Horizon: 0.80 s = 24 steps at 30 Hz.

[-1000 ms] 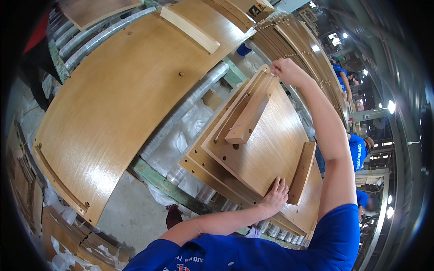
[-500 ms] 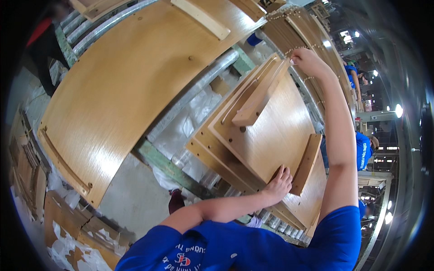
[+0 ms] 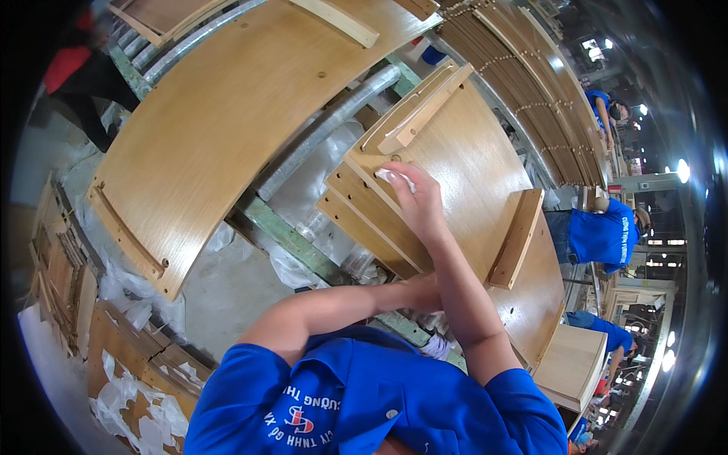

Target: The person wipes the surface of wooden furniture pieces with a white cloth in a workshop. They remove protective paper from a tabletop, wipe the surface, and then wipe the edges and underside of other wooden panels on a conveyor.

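A stack of light-brown wooden panels (image 3: 485,167) lies in front of me, corners jutting out at the left. My right hand (image 3: 418,201) is over the top panel's near-left corner, beside a dark hole in it. Its fingers pinch a small white wad (image 3: 396,179), cloth or paper, I cannot tell which. My left hand (image 3: 423,293) is lower down by the panels' near edge; the right forearm covers its fingers. Toward the far end, a wooden rail (image 3: 425,110) lies along the panel's left edge. A second wooden rail (image 3: 517,239) stands on the panel at the right.
A large curved panel (image 3: 205,144) with wooden strips rests on rollers at the left. Between it and the stack run a metal roller (image 3: 326,129) and a green frame beam (image 3: 296,239). Slatted brown panels (image 3: 523,91) stand at the far right. Several co-workers in blue (image 3: 603,235) are beyond.
My right hand has come from the rail's far end back to the panel's near-left corner, with the white wad. My left hand has left the right-hand rail and drawn back behind the right forearm.
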Motion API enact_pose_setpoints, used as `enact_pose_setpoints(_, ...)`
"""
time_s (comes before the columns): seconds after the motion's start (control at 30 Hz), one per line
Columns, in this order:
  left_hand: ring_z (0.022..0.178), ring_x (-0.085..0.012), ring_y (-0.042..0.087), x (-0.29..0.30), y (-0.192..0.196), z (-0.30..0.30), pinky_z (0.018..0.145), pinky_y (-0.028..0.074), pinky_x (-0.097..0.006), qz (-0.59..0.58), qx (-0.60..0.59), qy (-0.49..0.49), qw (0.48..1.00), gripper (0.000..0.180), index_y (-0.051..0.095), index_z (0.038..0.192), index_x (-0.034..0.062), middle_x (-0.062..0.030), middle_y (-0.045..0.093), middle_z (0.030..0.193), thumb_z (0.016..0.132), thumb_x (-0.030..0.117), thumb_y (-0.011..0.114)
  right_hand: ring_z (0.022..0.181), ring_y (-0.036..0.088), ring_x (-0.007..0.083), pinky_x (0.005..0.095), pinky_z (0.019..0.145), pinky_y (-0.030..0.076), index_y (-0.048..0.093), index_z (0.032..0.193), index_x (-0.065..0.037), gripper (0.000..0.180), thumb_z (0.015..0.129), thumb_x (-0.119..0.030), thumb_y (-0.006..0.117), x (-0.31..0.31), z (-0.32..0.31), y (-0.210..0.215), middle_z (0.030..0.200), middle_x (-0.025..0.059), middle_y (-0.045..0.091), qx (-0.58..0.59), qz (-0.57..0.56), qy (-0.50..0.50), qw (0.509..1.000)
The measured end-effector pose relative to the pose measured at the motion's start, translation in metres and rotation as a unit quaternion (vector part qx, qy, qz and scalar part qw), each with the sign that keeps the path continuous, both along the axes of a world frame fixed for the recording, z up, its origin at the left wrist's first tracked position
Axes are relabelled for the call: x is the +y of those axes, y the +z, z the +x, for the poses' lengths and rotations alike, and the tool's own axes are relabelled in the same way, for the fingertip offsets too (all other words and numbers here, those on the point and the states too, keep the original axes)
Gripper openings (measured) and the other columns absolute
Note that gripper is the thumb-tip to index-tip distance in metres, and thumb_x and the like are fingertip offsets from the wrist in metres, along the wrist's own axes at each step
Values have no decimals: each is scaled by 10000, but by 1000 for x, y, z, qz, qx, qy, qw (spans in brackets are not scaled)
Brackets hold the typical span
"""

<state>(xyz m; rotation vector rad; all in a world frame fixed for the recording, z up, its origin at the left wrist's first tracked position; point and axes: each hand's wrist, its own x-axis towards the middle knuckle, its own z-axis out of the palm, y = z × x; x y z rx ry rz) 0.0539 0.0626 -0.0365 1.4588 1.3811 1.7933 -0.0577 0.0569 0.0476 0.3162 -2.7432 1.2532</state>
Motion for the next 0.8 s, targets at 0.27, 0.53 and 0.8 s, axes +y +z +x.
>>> enact_pose_setpoints(0.27,843,-213,575,-147,-67,75,759,460,-347,-112,212,282,929,201,630,934,104,-29,615,886,735,120,613,782,592,305,366,697,472,619,953,-17,133,866,-85,545,-46,-17,-1,831,147,604,118,9,-6,993)
enact_pose_setpoints(0.53,748,-247,587,-205,-76,78,694,467,-355,-245,123,458,846,137,645,864,74,-67,618,780,742,80,584,788,591,315,380,703,468,618,929,-15,138,875,-104,527,-35,-11,-5,854,152,608,145,44,-4,988)
enact_pose_setpoints(0.8,746,-263,623,-209,-77,76,696,501,-358,-281,117,450,839,142,649,880,40,-91,651,810,748,40,596,825,579,334,396,728,464,602,915,-6,143,879,-119,522,-15,8,-3,869,165,598,107,32,-24,993)
